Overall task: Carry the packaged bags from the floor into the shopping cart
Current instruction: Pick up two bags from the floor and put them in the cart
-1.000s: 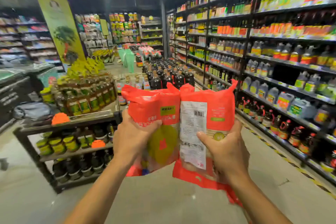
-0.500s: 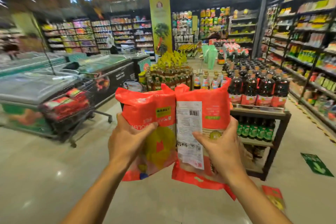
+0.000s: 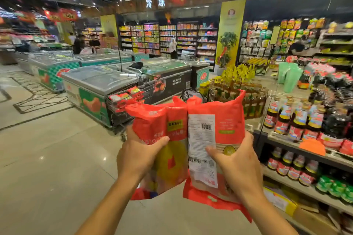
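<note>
1. Red-orange plastic bags were held upright side by side, touching, long axes near vertical, top seams pointing up and away from the camera.
2. The left bag (image 3: 162, 139) was clamped by the left hand (image 3: 136, 156), thumb across its front.
3. The right bag (image 3: 215, 139), white label facing the camera, was clamped by the right hand (image 3: 235, 162).
4. Similar packages were seen in the shopping cart (image 3: 129, 101), well ahead beside a freezer chest (image 3: 91, 84).

Both arms outstretched, left hand (image 3: 138, 155) and right hand (image 3: 236, 160) raised, fingers (image 3: 211, 150) clenched
</note>
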Motion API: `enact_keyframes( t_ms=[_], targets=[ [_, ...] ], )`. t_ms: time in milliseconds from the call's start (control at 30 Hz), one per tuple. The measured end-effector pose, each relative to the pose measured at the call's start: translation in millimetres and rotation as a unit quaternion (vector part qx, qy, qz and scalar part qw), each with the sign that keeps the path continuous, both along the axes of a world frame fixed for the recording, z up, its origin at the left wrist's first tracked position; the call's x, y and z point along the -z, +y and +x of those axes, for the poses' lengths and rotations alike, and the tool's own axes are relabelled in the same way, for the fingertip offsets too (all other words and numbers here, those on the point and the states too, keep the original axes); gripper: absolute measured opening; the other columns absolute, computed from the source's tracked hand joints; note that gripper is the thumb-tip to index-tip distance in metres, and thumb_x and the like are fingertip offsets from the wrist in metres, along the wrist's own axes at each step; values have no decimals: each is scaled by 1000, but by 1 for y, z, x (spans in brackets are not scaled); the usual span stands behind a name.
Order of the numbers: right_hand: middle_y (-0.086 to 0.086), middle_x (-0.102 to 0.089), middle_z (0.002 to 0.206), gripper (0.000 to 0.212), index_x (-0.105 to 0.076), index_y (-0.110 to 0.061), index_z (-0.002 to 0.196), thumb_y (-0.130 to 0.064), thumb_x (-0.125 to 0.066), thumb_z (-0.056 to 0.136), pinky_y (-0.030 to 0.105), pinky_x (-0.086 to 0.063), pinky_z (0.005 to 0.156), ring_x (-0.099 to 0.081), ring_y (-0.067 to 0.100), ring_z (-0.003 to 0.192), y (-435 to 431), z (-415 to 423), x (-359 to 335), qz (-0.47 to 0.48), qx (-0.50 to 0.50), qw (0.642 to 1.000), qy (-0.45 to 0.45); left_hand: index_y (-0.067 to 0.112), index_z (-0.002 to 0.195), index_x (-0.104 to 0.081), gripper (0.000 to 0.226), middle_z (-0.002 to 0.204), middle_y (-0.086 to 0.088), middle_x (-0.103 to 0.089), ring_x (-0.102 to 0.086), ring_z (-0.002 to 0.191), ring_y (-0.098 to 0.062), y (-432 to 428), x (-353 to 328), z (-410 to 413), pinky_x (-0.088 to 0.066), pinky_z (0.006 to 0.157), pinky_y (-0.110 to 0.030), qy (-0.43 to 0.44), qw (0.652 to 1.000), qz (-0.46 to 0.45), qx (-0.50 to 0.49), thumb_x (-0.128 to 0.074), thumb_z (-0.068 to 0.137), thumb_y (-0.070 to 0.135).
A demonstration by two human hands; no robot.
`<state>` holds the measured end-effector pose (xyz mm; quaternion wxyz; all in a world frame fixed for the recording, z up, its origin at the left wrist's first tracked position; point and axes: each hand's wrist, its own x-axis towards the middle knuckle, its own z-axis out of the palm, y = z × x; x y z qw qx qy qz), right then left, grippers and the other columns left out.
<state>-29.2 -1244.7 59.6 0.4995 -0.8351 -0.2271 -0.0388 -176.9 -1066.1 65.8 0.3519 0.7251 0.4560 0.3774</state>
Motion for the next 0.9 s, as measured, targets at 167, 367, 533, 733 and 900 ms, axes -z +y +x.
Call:
enact_keyframes(
  t_ms=[167,367,533,733,900],
  targets=[
    [-12,-65,110,79,-41,-34,127,-63,-83,67,41,-50,83,-64,21,102,72,0,-6,0,-30,999,-18,26,138,-39,89,126,-2,-67,-65,113,-33,59,-6,-9,-50,96,-43,5,1000,-1,-31,-82,70,66],
    [-12,-64,107,77,-41,-32,125,-60,-84,69,37,-47,77,-64,20,99,146,3,-12,12,-77,997,-22,25,135,-39,89,123,-1,-67,-66,110,-32,124,-11,-18,-54,95,-44,11,998,2,-69,-81,69,67],
    [-12,-64,104,72,-34,-40,116,-58,-84,68,38,-45,76,-64,22,98,198,13,-10,15,-104,994,-20,28,135,-38,91,124,1,-67,-67,109,-29,168,-7,-14,-55,94,-44,15,995,6,-94,-81,68,71],
    [-9,-66,106,71,-39,-35,116,-59,-85,67,39,-45,76,-65,25,101,268,45,2,14,-130,991,-4,27,128,-38,83,125,0,-64,-66,111,-29,222,-5,9,-52,93,-41,37,992,4,-119,-81,70,67],
    [-13,-62,101,71,-38,-35,117,-57,-85,68,37,-44,77,-60,19,92,336,91,6,36,-156,987,11,26,136,-37,88,126,3,-61,-65,114,-29,281,-8,52,-52,94,-43,47,990,15,-135,-80,71,67]
  ],
)
